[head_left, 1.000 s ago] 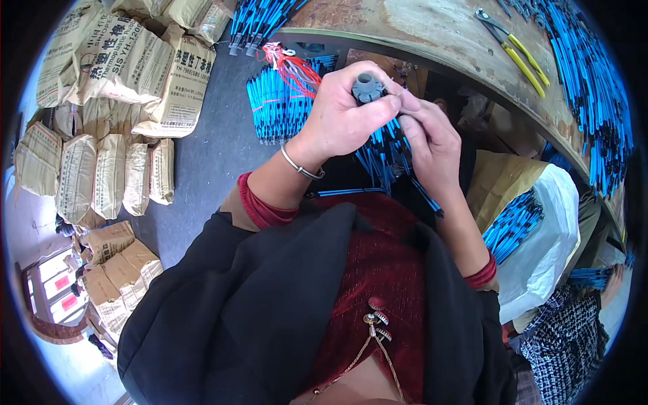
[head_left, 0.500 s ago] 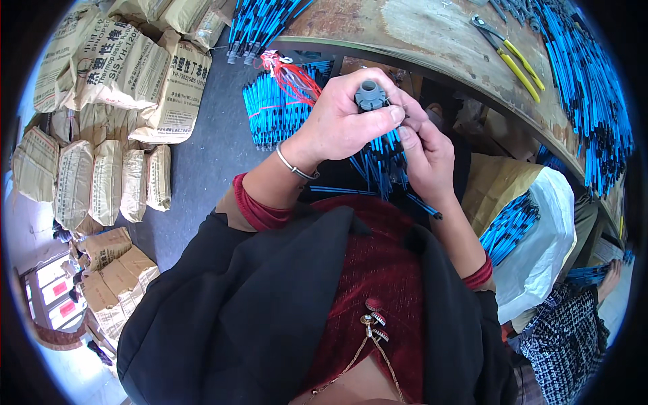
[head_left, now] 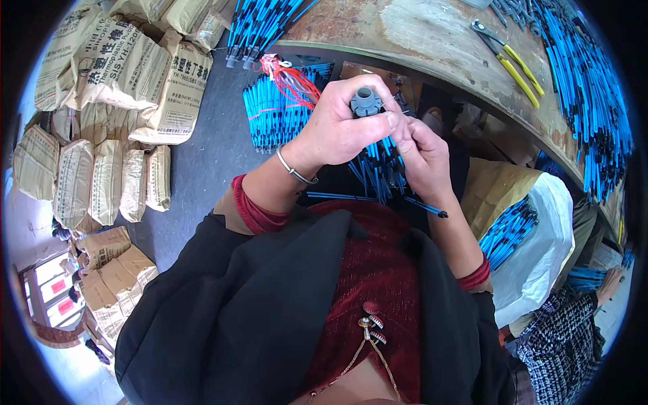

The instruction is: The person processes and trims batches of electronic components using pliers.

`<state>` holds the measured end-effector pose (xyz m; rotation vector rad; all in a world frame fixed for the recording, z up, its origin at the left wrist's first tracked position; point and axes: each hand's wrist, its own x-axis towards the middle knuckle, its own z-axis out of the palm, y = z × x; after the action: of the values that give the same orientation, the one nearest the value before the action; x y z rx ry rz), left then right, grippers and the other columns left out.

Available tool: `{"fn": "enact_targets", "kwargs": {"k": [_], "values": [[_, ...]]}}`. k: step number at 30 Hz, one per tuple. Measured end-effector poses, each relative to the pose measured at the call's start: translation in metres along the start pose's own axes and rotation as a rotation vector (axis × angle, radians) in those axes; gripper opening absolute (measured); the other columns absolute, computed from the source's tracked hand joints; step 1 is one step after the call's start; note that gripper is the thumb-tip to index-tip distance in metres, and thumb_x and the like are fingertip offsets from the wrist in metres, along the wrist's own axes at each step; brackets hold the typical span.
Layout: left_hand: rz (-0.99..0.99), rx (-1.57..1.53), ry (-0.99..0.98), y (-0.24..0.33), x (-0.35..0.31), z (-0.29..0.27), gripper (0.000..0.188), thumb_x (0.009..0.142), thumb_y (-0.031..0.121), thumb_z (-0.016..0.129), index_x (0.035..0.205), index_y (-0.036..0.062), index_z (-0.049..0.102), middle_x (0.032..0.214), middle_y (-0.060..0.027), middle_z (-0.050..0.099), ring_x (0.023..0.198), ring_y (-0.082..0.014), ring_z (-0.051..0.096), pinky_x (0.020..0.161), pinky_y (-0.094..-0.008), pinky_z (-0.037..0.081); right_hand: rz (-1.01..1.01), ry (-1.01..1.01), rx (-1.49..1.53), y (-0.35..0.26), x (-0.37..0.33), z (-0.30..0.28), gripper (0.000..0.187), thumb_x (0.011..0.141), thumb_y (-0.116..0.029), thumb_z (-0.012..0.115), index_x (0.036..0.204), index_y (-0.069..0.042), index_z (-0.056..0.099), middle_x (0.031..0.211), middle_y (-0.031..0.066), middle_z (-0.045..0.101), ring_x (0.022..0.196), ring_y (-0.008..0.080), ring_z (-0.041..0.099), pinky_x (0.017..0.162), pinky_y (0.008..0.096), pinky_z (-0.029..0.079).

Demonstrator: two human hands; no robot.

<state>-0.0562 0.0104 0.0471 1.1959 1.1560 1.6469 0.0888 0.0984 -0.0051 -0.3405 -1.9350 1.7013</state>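
My left hand (head_left: 337,131) is wrapped round a grey plastic piece (head_left: 366,102) with a hollow round top and a notched collar. Close against it, my right hand (head_left: 426,160) has thumb and fingers pinched together; whatever lies between them is hidden. Beneath both hands, many thin blue sticks with black ends (head_left: 379,169) fan out over my lap, and whether they join the grey piece cannot be seen. One loose blue stick (head_left: 341,196) lies across my lap, and another (head_left: 424,205) pokes out below my right wrist.
A worn wooden table (head_left: 337,30) stands ahead, with yellow-handled pliers (head_left: 513,64) and a heap of blue sticks (head_left: 587,101). Red ties (head_left: 297,84) lie by a stick bundle (head_left: 277,115). An open sack (head_left: 550,229) is at right, near another person's hand (head_left: 609,283). Paper sacks (head_left: 128,67) pile up left.
The grey piece and both hands have shifted slightly left and the piece's top is tilted a little differently. My grip looks the same.
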Motion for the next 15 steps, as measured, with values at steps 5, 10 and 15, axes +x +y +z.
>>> {"fn": "enact_targets", "kwargs": {"k": [5, 10, 15], "values": [[0.003, -0.091, 0.022, 0.007, 0.008, -0.001, 0.004, 0.078, 0.002, 0.056, 0.08, 0.0002, 0.053, 0.071, -0.0078, 0.063, 0.068, -0.0134, 0.061, 0.064, -0.0267, 0.048, -0.269, 0.003, -0.464, -0.031, 0.015, -0.042, 0.008, 0.084, -0.004, 0.055, 0.09, 0.0, 0.059, 0.086, 0.0038, 0.059, 0.078, 0.0094, 0.053, 0.07, 0.0235, 0.044], [0.03, 0.034, -0.109, 0.02, 0.019, 0.002, 0.002, 0.08, 0.0, 0.052, 0.079, 0.0001, 0.05, 0.068, -0.0094, 0.06, 0.066, -0.0167, 0.06, 0.063, -0.0304, 0.049, -0.115, 0.519, -0.956, -0.049, 0.051, -0.147, 0.018, 0.084, -0.01, 0.059, 0.1, -0.002, 0.06, 0.095, 0.0126, 0.061, 0.082, 0.0216, 0.059, 0.073, 0.0284, 0.046], [-0.051, 0.094, -0.185, 0.022, 0.018, 0.022, 0.008, 0.079, 0.0, 0.053, 0.087, -0.0017, 0.053, 0.067, -0.0057, 0.059, 0.063, -0.0129, 0.059, 0.06, -0.0266, 0.048, -0.451, 0.25, -1.501, -0.008, 0.099, -0.173, 0.028, 0.087, -0.019, 0.055, 0.11, -0.003, 0.057, 0.106, 0.0145, 0.06, 0.099, 0.0299, 0.057, 0.087, 0.0358, 0.043]]}}
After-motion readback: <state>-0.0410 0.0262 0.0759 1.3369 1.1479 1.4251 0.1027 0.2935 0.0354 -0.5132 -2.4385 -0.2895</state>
